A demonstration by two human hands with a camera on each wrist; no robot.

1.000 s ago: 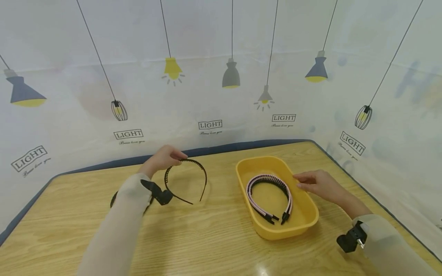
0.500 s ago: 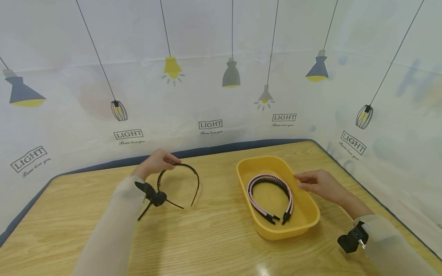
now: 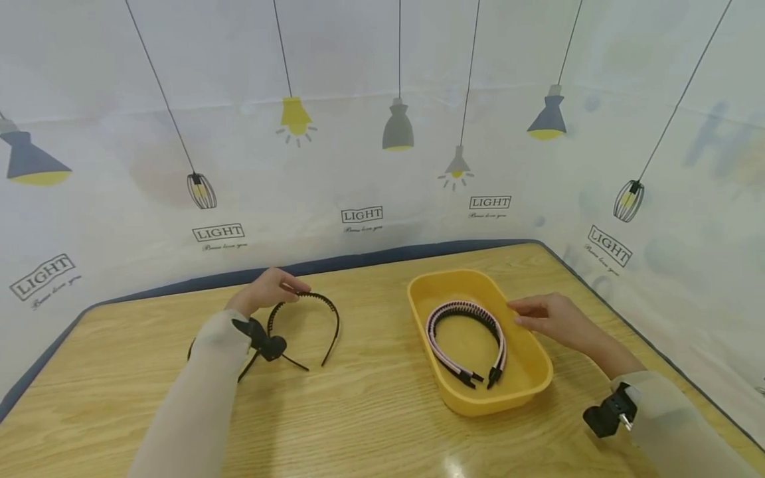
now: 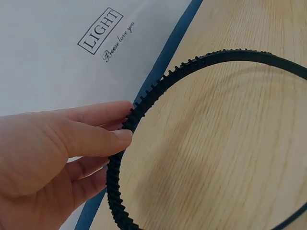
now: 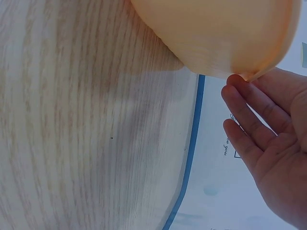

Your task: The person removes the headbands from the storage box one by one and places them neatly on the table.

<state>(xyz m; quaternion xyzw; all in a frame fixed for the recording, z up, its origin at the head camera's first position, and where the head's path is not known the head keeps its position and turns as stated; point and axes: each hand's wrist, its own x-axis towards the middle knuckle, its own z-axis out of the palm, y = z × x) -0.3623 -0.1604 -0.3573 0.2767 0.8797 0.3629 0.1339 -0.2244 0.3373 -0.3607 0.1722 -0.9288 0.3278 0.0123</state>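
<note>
My left hand (image 3: 270, 291) pinches a thin black toothed headband (image 3: 337, 318) near its top, between thumb and fingers. In the left wrist view the teeth of this headband (image 4: 206, 60) show along its outer edge. It hangs over the left part of the table, its two ends pointing toward me. Behind my left sleeve, another dark headband (image 3: 247, 367) is mostly hidden. On the right, my right hand (image 3: 552, 320) grips the rim of a yellow plastic bin (image 3: 490, 406); fingertips press its outside in the right wrist view. Pink and black headbands (image 3: 431, 335) lie nested inside the bin.
The wooden table (image 3: 358, 425) has a dark blue border (image 3: 364, 261) along its back edge. A white printed sheet (image 3: 329, 166) with lamp drawings stands behind and at the right. Small black cameras are strapped to both sleeves.
My left hand has moved left and a little toward me, bringing the black headband lower over the table. My right hand stays at the bin's rim.
</note>
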